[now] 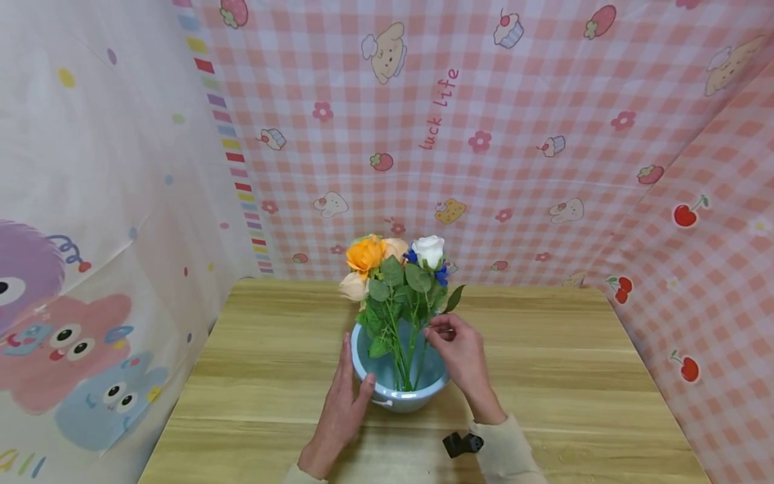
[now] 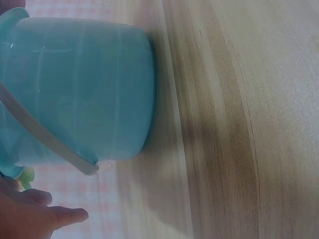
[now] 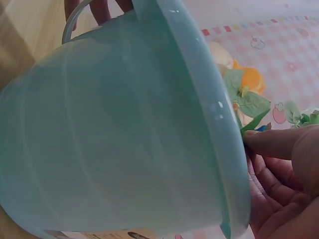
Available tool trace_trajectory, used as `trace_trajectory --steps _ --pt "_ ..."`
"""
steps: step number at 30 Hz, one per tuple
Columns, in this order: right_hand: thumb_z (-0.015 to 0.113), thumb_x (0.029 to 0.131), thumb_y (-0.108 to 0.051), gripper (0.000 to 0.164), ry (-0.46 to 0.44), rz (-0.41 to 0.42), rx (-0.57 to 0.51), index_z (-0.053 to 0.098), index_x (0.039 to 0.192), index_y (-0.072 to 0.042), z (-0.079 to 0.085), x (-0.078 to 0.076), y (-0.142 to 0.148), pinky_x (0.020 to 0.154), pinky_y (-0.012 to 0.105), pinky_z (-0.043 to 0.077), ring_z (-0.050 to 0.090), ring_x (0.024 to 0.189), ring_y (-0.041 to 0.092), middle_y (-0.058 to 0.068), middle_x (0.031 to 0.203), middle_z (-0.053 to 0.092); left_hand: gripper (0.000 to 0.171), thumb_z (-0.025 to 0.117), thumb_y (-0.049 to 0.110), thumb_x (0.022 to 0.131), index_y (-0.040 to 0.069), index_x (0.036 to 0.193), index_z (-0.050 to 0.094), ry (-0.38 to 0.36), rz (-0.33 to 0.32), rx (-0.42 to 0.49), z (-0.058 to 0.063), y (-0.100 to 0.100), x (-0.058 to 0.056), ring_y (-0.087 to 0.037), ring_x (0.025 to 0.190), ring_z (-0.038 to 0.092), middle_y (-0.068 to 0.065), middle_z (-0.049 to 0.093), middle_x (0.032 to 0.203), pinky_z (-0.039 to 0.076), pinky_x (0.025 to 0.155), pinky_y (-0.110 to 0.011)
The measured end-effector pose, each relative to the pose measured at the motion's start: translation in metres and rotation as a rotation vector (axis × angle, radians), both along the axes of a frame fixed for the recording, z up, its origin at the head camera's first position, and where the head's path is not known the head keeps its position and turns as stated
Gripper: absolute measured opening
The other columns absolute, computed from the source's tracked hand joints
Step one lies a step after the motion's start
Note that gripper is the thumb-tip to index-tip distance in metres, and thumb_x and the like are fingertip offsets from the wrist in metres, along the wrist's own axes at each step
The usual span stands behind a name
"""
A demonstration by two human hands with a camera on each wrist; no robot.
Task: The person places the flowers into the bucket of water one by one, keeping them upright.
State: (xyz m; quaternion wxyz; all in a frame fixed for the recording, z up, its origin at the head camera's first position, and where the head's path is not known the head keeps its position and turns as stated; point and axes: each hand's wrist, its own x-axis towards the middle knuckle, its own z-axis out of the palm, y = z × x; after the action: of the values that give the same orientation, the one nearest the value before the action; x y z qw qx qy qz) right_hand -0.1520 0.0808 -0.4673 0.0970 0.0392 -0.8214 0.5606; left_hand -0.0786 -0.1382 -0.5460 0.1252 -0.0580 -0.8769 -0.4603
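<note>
A light blue bucket (image 1: 403, 402) with a pale rim stands upright on the table, its handle (image 2: 50, 139) hanging down. Artificial flowers lean in it: an orange rose (image 1: 365, 254), peach ones (image 1: 355, 286), a white rose (image 1: 428, 251) and small blue blooms (image 1: 442, 274). Against the bucket's left side rests my left hand (image 1: 346, 403), fingers straight, thumb near the front rim. Over the right rim, my right hand (image 1: 462, 349) pinches a flower stem between thumb and forefinger, near green leaves (image 3: 253, 105). Its grip point is partly hidden by the fingers.
The wooden table (image 1: 260, 376) meets a pink checked cloth (image 1: 532, 202) at the back. White printed cloth (image 1: 151, 222) hangs on the left, more checked cloth on the right. A small black device (image 1: 462, 444) is beside my right sleeve.
</note>
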Motion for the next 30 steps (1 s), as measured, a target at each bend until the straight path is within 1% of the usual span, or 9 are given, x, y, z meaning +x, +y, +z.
trace_trajectory --steps 5,14,19,24,27,30 --pt "0.081 0.087 -0.005 0.013 -0.002 0.018 0.071 0.074 0.097 -0.002 -0.001 -0.002 -0.005 0.067 0.023 0.059 0.071 0.077 0.018 0.007 0.088 0.075 0.079 0.051 0.037 0.108 0.008 0.167 0.007 -0.003 0.000 0.000 0.001 0.000 0.000 -0.042 0.153 0.023 -0.009 0.008 0.173 0.026 0.119 -0.060" --pt "0.081 0.087 -0.005 0.011 0.021 0.042 0.130 0.075 0.095 -0.004 -0.002 -0.004 -0.016 0.069 0.029 0.061 0.071 0.077 0.018 0.005 0.085 0.075 0.079 0.050 0.037 0.108 0.012 0.168 0.005 -0.013 0.006 -0.009 0.001 0.001 0.000 -0.040 0.154 0.022 -0.009 0.008 0.173 0.026 0.119 -0.060" --pt "0.081 0.087 -0.006 0.010 0.033 0.054 0.185 0.074 0.094 -0.004 -0.002 -0.005 -0.021 0.070 0.033 0.061 0.071 0.077 0.019 0.005 0.085 0.075 0.079 0.050 0.038 0.108 0.013 0.168 0.005 -0.020 0.008 -0.008 0.002 0.000 0.001 -0.040 0.154 0.022 -0.010 0.008 0.173 0.026 0.119 -0.061" --pt "0.082 0.086 -0.008 0.010 0.016 0.050 0.245 0.074 0.092 -0.007 -0.001 -0.007 -0.024 0.068 0.033 0.059 0.068 0.074 0.014 0.001 0.082 0.074 0.079 0.050 0.038 0.108 0.014 0.168 0.004 -0.027 0.009 -0.005 0.004 0.000 0.001 -0.039 0.154 0.021 -0.009 0.008 0.173 0.026 0.119 -0.061" --pt "0.082 0.086 -0.009 0.010 -0.007 0.051 0.271 0.073 0.091 -0.009 0.000 -0.008 -0.024 0.067 0.032 0.057 0.066 0.073 0.012 -0.001 0.081 0.072 0.079 0.052 0.034 0.107 0.012 0.168 0.006 -0.019 0.007 -0.007 0.002 0.000 0.001 -0.040 0.154 0.022 -0.010 0.009 0.173 0.027 0.119 -0.061" --pt "0.081 0.086 -0.010 0.009 -0.011 0.058 0.297 0.073 0.090 -0.009 0.000 -0.009 -0.025 0.068 0.034 0.056 0.066 0.072 0.012 -0.001 0.080 0.072 0.079 0.052 0.033 0.107 0.010 0.167 0.007 -0.021 0.007 -0.009 0.002 0.000 0.001 -0.041 0.153 0.022 -0.010 0.009 0.173 0.027 0.119 -0.061"
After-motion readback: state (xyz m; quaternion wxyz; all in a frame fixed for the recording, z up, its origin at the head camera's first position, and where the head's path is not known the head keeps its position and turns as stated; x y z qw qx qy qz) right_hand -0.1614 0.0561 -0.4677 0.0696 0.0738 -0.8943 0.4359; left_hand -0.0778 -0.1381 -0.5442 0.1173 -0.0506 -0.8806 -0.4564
